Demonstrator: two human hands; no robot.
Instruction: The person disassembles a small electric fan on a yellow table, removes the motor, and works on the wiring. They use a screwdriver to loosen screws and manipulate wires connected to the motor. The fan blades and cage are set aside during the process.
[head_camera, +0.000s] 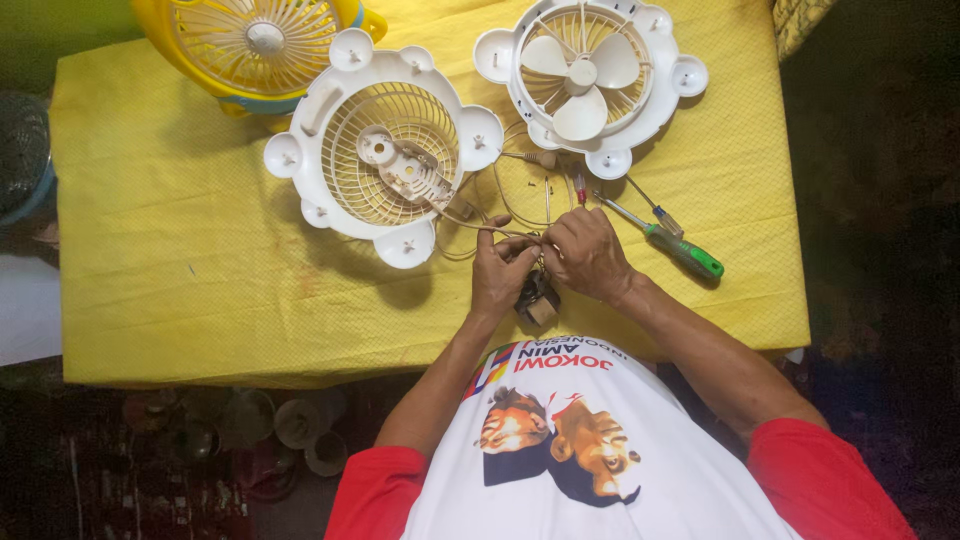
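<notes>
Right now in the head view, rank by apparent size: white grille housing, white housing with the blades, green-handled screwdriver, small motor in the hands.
1-2. White grille housing and white bladed housing: look alike, no ranking.
3. Green-handled screwdriver.
4. Small motor, partly hidden.

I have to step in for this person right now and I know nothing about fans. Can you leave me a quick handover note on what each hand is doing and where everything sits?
Left hand: pinching thin wires above a small dark motor part, at the table's near edge.
Right hand: closed over the same wires, touching the left hand.
Wires run up to the white rear grille, which lies open on the yellow cloth.
White front housing with blades lies apart, top right.
Green-handled screwdriver and a smaller screwdriver lie right of the hands.
A yellow fan stands top left.
Done: fan opened, motor part out. Left: the wire work, then reassembly.
</notes>
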